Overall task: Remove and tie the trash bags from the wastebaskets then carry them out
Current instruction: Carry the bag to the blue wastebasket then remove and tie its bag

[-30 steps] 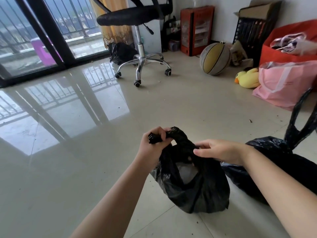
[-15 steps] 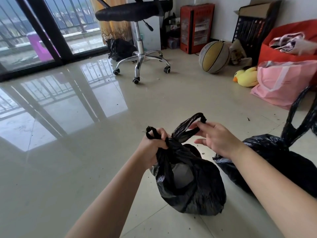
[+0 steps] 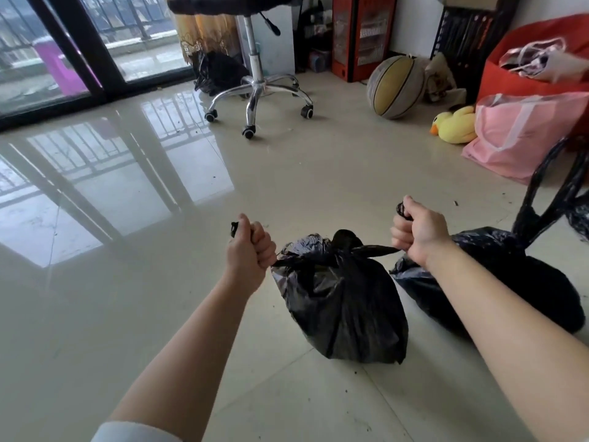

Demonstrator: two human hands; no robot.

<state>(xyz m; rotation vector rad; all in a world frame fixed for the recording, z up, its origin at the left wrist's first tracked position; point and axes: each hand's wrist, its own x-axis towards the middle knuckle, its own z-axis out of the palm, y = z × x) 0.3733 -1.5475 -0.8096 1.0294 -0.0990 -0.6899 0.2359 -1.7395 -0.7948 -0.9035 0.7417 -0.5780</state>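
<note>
A small black trash bag (image 3: 344, 307) sits on the tiled floor in front of me, its two handles crossed into a knot at the top. My left hand (image 3: 250, 250) grips the left handle in a fist, and my right hand (image 3: 417, 232) grips the right handle; the two handles are stretched out sideways and taut. Behind my right arm lies a second black trash bag (image 3: 510, 272) with its handles sticking upward. A third black bag (image 3: 216, 73) rests far back by the window.
An office chair (image 3: 255, 90) on wheels stands at the back. A basketball (image 3: 395, 87), a yellow plush duck (image 3: 452, 126), a pink bag (image 3: 529, 132), a red bag (image 3: 526, 74) and a red heater (image 3: 360, 36) line the back right. Glossy floor (image 3: 111, 282) stretches left toward the glass door.
My hands have moved apart, each pulling a handle sideways. The loose handles are now drawn into a tight knot on top of the bag.
</note>
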